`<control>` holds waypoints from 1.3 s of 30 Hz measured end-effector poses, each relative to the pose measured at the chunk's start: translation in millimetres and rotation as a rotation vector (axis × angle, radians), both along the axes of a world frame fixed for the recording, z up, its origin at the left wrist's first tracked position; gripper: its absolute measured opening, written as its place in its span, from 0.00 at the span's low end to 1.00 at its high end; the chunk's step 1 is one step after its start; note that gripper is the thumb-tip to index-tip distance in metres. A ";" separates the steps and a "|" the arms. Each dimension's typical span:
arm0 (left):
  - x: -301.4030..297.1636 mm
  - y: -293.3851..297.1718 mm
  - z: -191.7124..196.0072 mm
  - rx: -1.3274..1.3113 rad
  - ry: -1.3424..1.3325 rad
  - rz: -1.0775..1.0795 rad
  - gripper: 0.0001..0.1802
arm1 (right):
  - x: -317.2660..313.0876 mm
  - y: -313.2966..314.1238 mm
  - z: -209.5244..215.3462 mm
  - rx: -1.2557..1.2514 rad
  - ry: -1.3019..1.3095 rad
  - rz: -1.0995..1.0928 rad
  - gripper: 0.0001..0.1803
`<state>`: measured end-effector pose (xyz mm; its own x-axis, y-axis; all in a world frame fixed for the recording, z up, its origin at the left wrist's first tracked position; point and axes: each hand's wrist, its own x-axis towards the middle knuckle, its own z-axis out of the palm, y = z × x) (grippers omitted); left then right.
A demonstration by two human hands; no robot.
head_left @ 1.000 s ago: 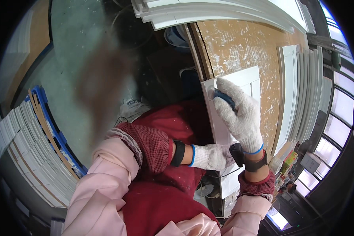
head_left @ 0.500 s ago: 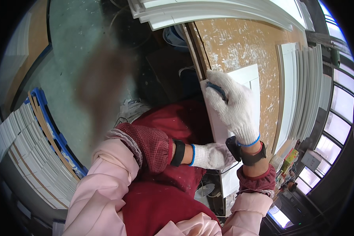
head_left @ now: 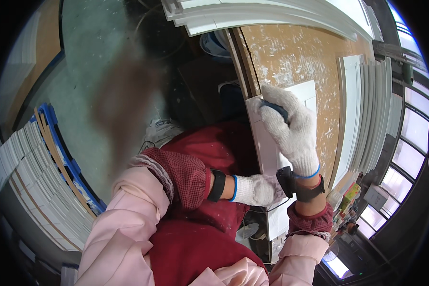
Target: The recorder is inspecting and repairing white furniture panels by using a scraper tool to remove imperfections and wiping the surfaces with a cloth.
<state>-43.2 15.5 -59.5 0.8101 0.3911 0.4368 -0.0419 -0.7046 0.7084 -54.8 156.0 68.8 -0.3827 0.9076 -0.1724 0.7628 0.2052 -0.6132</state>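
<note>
A white panel (head_left: 283, 226) with recessed lines lies along the near edge of the workbench. My right hand (head_left: 293, 131), in a white knit glove, rests over the panel's far part. Its thumb and fingers close round a dark blue pad (head_left: 275, 110), whose underside is hidden. Nearer my body, my left hand (head_left: 255, 189), gloved too, is at the panel's left edge. Its fingers curl over that edge, and their tips are partly covered by the black device (head_left: 286, 181) strapped to my right wrist.
The workbench (head_left: 291, 52) is brown with white paint marks. Stacked white panels stand at its far end (head_left: 262, 16) and along its right side (head_left: 367, 109). More stacked panels (head_left: 43, 186) sit by a blue pallet (head_left: 64, 152) at left. A bucket (head_left: 212, 45) stands beside the bench.
My right hand has slid a little to the right over the panel with the pad in it. The left hand stays in place at the panel's edge.
</note>
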 end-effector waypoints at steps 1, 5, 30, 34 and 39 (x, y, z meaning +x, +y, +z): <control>1.9 -4.5 -3.5 0.118 -0.016 0.138 0.18 | 3.1 -1.1 1.3 -0.065 0.060 -0.024 0.16; -2.5 -4.3 -4.2 0.309 -0.052 0.236 0.15 | 11.9 -3.2 -0.2 -0.092 0.046 0.026 0.15; 0.9 2.4 9.1 0.385 -0.041 0.310 0.14 | 75.8 -24.7 22.7 -0.220 0.029 -0.207 0.23; -5.4 9.3 14.7 0.352 -0.029 0.201 0.19 | 100.3 -36.0 20.8 -0.169 0.050 -0.293 0.23; -13.4 13.9 18.7 0.392 -0.045 0.212 0.22 | 122.2 -49.2 16.7 -0.147 0.048 -0.433 0.24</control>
